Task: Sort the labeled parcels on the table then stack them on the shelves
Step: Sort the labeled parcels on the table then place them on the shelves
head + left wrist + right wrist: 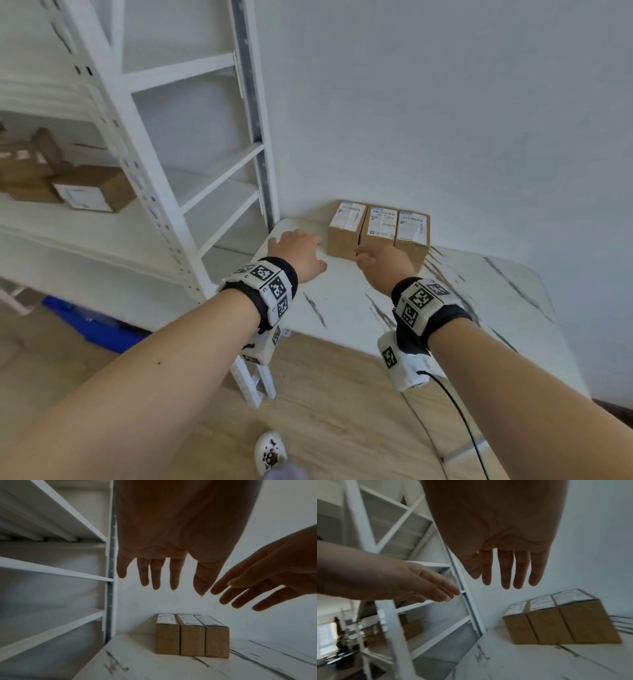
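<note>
Three parcels: brown cardboard boxes (378, 233) standing upright side by side, sides touching, white labels on top, at the far edge of the surface right against the wall
Left parcel: (167, 634) nearest the shelving
Middle parcel: (192, 635) squeezed between the other two
Right parcel: (216, 637) its lower front is covered by the right hand in the head view
Surface: white marble-look top with dark streaks (479, 308), its corner tucked beside the shelf post
Left hand: (301, 255) palm down over the surface, just left of the parcels, holding nothing
Left fingers: (156, 574) straight and a bit spread, apart from the boxes in the wrist view
Right hand: (387, 262) stretched out in front of the middle and right parcels, holding nothing
Right fingers: (506, 569) straight, close together, loose; honestly can't tell from the head view if the tips touch cardboard, the wrist view looks like they're off it
Shelves: white metal rack (147, 192) to the left of the surface
Already on the shelf: a few brown boxes (92, 190), one with a white label facing out, kinda blurry
Floor: wood-look (325, 411), blue bin (92, 325) under the rack
Wrists: black bands with white marker blocks on both (270, 291)
</note>
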Available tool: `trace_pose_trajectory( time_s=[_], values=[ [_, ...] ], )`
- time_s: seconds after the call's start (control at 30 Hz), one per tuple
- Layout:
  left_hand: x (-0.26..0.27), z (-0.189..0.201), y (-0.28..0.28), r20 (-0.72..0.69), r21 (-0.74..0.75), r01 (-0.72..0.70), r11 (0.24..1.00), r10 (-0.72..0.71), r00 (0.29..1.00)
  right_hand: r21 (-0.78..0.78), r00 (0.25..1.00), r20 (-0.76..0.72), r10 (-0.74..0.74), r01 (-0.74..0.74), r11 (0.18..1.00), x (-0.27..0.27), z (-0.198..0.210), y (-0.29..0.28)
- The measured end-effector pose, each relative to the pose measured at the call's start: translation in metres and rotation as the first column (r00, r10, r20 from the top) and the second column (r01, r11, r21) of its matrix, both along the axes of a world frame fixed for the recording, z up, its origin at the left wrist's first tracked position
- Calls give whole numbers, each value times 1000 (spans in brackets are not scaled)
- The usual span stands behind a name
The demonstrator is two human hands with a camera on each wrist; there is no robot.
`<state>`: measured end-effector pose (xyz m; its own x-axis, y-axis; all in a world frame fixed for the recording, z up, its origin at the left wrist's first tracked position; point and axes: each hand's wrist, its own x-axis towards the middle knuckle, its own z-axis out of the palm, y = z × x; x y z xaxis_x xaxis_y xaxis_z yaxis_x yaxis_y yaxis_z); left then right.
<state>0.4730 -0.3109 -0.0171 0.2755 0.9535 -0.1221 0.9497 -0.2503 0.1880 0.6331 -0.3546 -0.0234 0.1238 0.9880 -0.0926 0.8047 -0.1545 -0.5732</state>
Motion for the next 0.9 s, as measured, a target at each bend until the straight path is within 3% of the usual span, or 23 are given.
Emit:
trace_pose_trajectory(
  time_s=[0.27,0.53,0.9],
  values=[
    [-103,19,-58,-3,32,-198,980,198,980,55,964,-45,263,-260,964,-109,9,-17],
    [-204,27,-74,65,96,-358,929,353,933,82,898,-22,440,-437,896,-212,23,-7],
    [-383,21,-43,117,120,-434,893,421,899,69,891,-54,452,-448,891,-381,21,41]
  ],
)
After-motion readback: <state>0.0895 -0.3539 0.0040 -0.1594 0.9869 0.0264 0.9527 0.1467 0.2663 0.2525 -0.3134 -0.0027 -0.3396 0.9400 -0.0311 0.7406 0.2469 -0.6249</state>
